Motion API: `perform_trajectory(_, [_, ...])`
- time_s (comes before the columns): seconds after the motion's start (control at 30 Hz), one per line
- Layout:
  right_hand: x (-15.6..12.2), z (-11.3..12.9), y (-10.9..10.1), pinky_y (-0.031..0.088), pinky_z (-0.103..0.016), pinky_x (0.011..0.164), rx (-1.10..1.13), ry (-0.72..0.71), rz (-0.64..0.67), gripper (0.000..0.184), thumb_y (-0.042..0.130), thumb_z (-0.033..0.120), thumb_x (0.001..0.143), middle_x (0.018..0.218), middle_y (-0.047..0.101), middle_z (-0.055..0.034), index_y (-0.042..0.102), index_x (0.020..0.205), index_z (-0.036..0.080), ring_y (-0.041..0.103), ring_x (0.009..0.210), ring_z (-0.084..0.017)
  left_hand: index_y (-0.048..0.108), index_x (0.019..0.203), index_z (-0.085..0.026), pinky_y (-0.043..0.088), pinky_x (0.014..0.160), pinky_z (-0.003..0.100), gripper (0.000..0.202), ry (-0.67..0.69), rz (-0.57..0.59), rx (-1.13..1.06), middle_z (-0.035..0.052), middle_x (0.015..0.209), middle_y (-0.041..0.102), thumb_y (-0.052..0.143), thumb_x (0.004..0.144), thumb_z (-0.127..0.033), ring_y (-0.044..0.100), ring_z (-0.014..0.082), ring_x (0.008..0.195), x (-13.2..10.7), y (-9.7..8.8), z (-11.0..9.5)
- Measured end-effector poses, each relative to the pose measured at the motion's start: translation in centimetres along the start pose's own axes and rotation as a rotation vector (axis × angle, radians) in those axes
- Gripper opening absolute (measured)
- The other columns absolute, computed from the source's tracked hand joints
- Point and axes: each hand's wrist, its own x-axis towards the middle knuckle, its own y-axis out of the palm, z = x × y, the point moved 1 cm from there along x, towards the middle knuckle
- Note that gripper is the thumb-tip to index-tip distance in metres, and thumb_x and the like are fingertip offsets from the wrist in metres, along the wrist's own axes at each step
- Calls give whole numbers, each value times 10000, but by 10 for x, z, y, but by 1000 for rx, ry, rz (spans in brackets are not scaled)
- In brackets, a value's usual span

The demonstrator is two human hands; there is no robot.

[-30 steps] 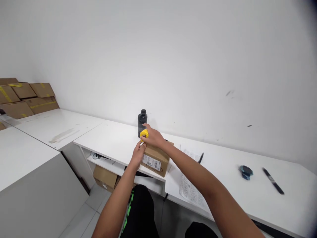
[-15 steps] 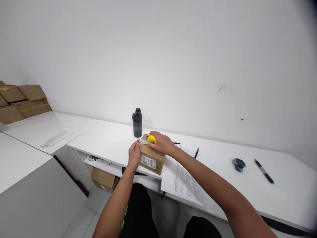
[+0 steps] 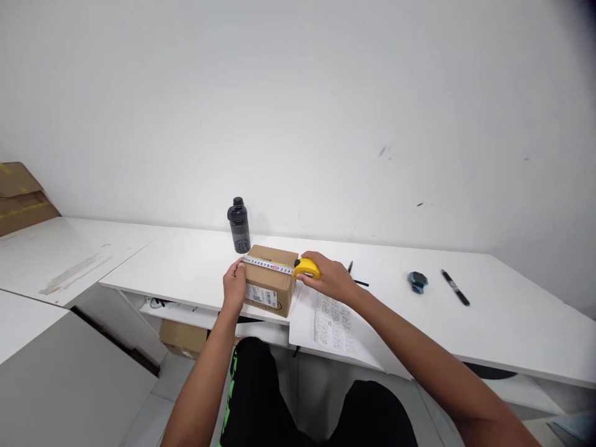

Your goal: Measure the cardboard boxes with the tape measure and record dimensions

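A brown cardboard box (image 3: 282, 287) with a white shipping label (image 3: 261, 296) on its near side rests at the front edge of the white desk. My right hand (image 3: 326, 274) is closed around a yellow tape measure (image 3: 307, 268) at the box's right end. From its case the white blade (image 3: 267, 264) runs across the box top, numbers facing up. At the box's left edge my left hand (image 3: 234, 285) is closed, its fingertips pinching the blade's end against the corner.
Behind the box stands a dark water bottle (image 3: 239, 226). A handwritten sheet (image 3: 333, 323) and a pen lie to the right. Farther right are a small dark-blue object (image 3: 417, 282) and a black marker (image 3: 455, 287). Cardboard boxes (image 3: 21, 192) are stacked far left; another (image 3: 184, 338) sits below the desk.
My right hand has moved right with the tape measure, drawing the blade out over the box's full top. My left hand stays at the left edge. The view has shifted rightward.
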Motion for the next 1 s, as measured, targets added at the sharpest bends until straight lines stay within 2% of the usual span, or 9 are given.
perform_trajectory(0.2, [28, 20, 13, 501, -346, 816, -14, -8, -27, 500, 569, 475, 862, 1257, 627, -50, 490, 1310, 268, 643, 1020, -234, 682, 1145, -175, 403, 1066, 368, 346, 20, 7, -4, 85, 1253, 658, 506, 884, -319, 568, 232, 1200, -1, -1, 1])
perform_trajectory(0.3, [50, 41, 27, 491, -340, 832, -41, -59, 28, 531, 558, 485, 872, 1326, 583, -58, 466, 1345, 262, 610, 1088, -241, 671, 1153, -165, 407, 1059, 363, 352, 17, 16, -5, 91, 1256, 653, 488, 890, -310, 573, 228, 1190, -3, -1, -2])
perform_trajectory(0.4, [70, 65, 42, 476, -345, 835, -47, -103, 72, 584, 557, 482, 874, 1347, 559, -78, 416, 1393, 257, 612, 1071, -253, 653, 1161, -168, 408, 1052, 363, 347, 5, 14, 15, 95, 1267, 641, 486, 889, -304, 567, 228, 1191, -6, -3, -7])
perform_trajectory(0.53, [85, 94, 58, 456, -347, 867, 96, -180, 93, 601, 574, 387, 858, 1340, 552, -88, 385, 1413, 255, 601, 1073, -248, 589, 1206, -169, 442, 1008, 366, 363, -37, 14, 12, 118, 1279, 615, 479, 900, -330, 574, 239, 1174, -17, -5, -13])
perform_trajectory(0.63, [90, 104, 66, 468, -351, 869, 327, -75, 16, 678, 606, 396, 819, 1276, 589, -82, 340, 1424, 247, 605, 1053, -241, 471, 1318, -164, 401, 1055, 360, 432, -75, -42, 28, 155, 1364, 540, 468, 912, -313, 522, 234, 1257, -32, -8, -15])
perform_trajectory(0.7, [90, 104, 69, 485, -358, 850, 446, 61, -75, 704, 597, 437, 815, 1203, 620, -83, 315, 1425, 227, 622, 998, -237, 373, 1386, -175, 362, 1091, 356, 502, -96, -70, 31, 174, 1461, 436, 477, 911, -297, 452, 230, 1335, -42, -12, -15])
perform_trajectory(0.77, [88, 103, 70, 484, -372, 872, 482, 158, -185, 692, 568, 466, 826, 1212, 609, -101, 319, 1419, 209, 615, 1014, -245, 308, 1419, -190, 340, 1108, 351, 559, -117, -71, 31, 184, 1536, 320, 495, 903, -296, 386, 234, 1391, -51, -16, -16])
perform_trajectory(0.87, [81, 101, 68, 457, -390, 932, 371, 205, -323, 646, 492, 484, 872, 1350, 518, -134, 316, 1424, 200, 553, 1150, -268, 255, 1441, -208, 342, 1104, 361, 641, -174, -28, 27, 201, 1582, 198, 541, 877, -307, 394, 259, 1388, -62, -20, -17])
perform_trajectory(1.0, [71, 97, 66, 474, -407, 873, 113, 207, -345, 607, 405, 421, 929, 1377, 463, -157, 259, 1477, 205, 548, 1141, -295, 255, 1437, -238, 449, 993, 351, 738, -182, 64, 1, 206, 1590, 157, 633, 813, -347, 520, 266, 1275, -77, -23, -15])
